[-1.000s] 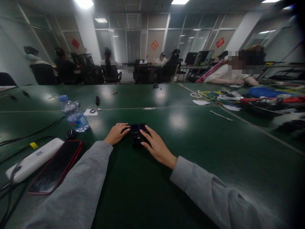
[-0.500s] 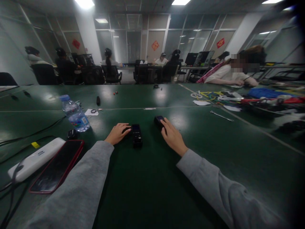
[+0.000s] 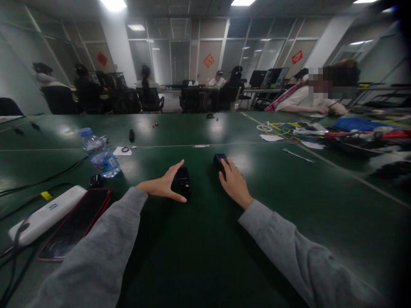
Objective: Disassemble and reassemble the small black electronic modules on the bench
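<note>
Two small black devices lie on the green table (image 3: 199, 248). My left hand (image 3: 163, 185) is spread, thumb and fingers apart, curving round the left side of the nearer black device (image 3: 183, 181) and touching it. My right hand (image 3: 233, 182) rests with its fingers laid over the second black device (image 3: 219, 160), which sits further off and to the right; the fingertips hide part of it. Both arms wear grey sleeves.
At the left stand a water bottle (image 3: 100, 154), a red-cased phone (image 3: 75, 224), a white power bank (image 3: 45, 214) and black cables. A person sits at the far right behind wires and tools (image 3: 298, 128). Other people sit at desks in the background.
The two devices, side by side a second ago, are apart: my right hand slid one to the right and away. My left hand has opened and turned round the other device.
</note>
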A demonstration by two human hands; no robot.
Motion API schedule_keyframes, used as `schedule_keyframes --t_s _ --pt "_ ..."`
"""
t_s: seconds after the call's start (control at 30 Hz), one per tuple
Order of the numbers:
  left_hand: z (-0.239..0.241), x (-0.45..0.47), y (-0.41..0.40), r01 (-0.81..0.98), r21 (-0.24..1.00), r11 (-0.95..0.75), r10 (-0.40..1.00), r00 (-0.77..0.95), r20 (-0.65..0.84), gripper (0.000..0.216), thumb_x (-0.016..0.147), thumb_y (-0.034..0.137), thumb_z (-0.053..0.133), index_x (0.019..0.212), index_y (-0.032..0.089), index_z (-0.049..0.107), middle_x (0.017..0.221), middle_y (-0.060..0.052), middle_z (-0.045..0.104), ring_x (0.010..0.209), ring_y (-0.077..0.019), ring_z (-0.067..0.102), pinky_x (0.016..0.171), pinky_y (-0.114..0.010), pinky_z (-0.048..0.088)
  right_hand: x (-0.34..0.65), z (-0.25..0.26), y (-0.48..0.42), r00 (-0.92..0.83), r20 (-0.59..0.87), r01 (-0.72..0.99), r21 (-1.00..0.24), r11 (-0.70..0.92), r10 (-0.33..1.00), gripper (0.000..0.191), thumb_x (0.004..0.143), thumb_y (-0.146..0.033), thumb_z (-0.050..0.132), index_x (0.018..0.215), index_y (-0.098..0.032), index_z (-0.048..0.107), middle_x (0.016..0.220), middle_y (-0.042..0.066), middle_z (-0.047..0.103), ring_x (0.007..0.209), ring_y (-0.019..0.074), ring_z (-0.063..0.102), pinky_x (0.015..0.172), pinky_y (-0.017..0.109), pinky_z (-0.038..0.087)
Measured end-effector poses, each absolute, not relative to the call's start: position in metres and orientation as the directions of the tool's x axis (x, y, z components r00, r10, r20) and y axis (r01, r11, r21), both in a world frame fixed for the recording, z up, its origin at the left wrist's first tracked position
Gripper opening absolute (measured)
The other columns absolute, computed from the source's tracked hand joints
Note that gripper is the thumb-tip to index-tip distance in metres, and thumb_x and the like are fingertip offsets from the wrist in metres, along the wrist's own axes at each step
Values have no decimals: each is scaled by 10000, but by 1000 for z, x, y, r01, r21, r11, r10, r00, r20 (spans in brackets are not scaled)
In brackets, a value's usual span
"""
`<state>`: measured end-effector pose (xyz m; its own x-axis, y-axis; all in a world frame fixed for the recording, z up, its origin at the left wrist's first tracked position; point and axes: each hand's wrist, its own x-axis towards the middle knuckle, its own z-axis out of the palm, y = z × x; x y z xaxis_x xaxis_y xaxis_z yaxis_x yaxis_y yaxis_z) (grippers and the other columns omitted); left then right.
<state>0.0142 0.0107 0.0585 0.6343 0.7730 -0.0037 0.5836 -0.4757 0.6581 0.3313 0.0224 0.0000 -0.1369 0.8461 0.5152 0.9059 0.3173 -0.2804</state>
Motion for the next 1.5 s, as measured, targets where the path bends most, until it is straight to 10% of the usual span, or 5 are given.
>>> schedule_keyframes --t_s 0.47,0.7,0.87,1.07,1.5 --pt "15 22 30 688 617 -382 923 323 211 848 817 655 574 1509 322 215 1637 -90 42 1489 -341 111 1182 -552 220 331 4 19 -134 425 896 -333 293 895 535 1002 -437 348 1481 -199 354 1486 201 290 1236 381 497 894 530 539" --pt "6 14 38 744 524 -413 910 330 249 951 821 694 522 1530 173 157 1589 -165 241 1468 -306 225 1183 -513 230 330 3 20 -124 417 909 -315 272 900 546 977 -389 422 1487 -218 335 1466 191 309 1196 364 531 874 502 550" --pt "10 -5 42 846 394 -358 928 276 251 614 990 549 190 1456 193 373 1531 -94 395 1407 -228 375 1156 -446 303 332 3 22 -93 402 910 -336 242 911 541 967 -368 423 1484 -231 340 1435 185 351 1094 342 594 822 492 565" --pt "-6 -34 52 961 159 -228 963 199 182 522 997 443 275 1437 198 412 1547 -87 368 1432 -265 324 1159 -506 266 332 6 21 -78 387 921 -325 215 919 547 961 -352 433 1488 -245 334 1381 168 405 953 305 640 759 462 574" --pt "-12 -35 54 964 139 -226 961 196 196 512 994 437 271 1438 224 410 1547 -70 372 1426 -257 335 1147 -506 290 351 10 29 91 476 923 -371 106 875 528 933 -315 474 1446 -208 404 1296 174 445 956 282 610 797 448 549"
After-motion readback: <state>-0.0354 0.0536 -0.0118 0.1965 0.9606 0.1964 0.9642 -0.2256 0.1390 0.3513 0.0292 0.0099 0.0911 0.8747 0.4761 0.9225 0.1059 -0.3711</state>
